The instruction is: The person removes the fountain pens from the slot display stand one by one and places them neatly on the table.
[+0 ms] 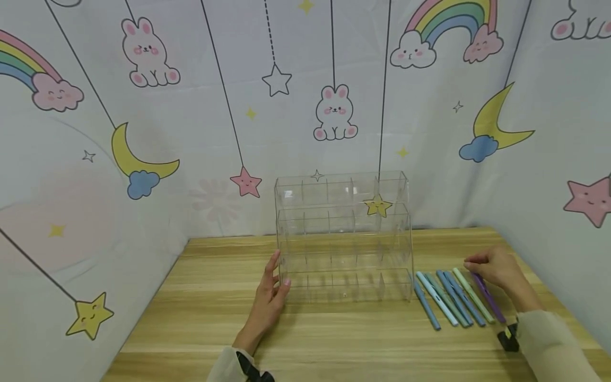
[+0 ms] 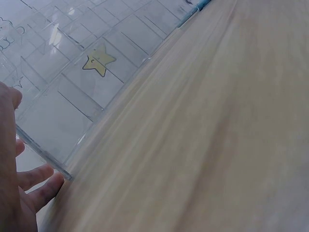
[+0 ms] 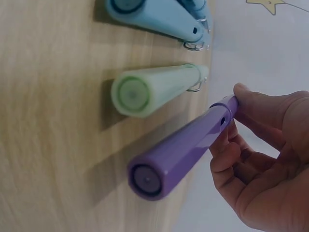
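Note:
My left hand (image 1: 264,301) rests against the left side of a clear, tiered acrylic display rack (image 1: 342,260), fingers loosely spread along its edge. In the left wrist view, fingertips (image 2: 46,191) touch the rack's lower corner. At the right, my right hand (image 1: 498,271) pinches the far end of a purple pen (image 1: 490,301) between thumb and fingers. The right wrist view shows that pen (image 3: 176,147) slanted, its near end facing the camera. Beside it a pale green pen (image 3: 154,89) lies on the table.
Several blue and teal pens (image 1: 436,298) lie side by side between the rack and the pale green pen. All stand on a wood-grain table (image 1: 334,345). A white cloth (image 1: 210,132) printed with rabbits, moons and stars hangs behind and at the sides.

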`<state>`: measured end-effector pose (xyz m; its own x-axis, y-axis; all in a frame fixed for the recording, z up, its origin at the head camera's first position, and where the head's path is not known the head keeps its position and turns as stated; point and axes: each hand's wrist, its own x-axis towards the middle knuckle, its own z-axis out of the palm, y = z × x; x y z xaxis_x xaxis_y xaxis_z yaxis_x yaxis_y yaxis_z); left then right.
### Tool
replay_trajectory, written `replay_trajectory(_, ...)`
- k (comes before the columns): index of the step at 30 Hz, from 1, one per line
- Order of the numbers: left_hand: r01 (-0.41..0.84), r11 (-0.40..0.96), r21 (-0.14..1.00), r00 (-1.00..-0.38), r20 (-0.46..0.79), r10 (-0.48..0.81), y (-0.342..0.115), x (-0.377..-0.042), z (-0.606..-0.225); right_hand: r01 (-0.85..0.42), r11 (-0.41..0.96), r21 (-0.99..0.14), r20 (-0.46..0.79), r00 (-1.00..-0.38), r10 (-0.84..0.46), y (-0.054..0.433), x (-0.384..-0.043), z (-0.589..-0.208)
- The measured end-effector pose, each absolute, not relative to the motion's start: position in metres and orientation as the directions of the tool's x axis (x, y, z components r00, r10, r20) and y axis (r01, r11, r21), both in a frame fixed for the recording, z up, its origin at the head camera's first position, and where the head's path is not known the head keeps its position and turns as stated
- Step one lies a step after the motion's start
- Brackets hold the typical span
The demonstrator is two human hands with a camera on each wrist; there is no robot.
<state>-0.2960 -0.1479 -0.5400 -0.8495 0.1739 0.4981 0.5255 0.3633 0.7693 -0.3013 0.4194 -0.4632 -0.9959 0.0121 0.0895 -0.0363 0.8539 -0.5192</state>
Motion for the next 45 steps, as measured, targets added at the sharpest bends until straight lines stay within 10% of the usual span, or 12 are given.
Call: replay_trajectory(45,0.538,0.355,0.765,-0.842,0.51,0.176,-0.147,-0.296,-0.539,-0.037,0.84,-0.541,0.069,-0.998,0.0,0.421,-0.31,-0.49)
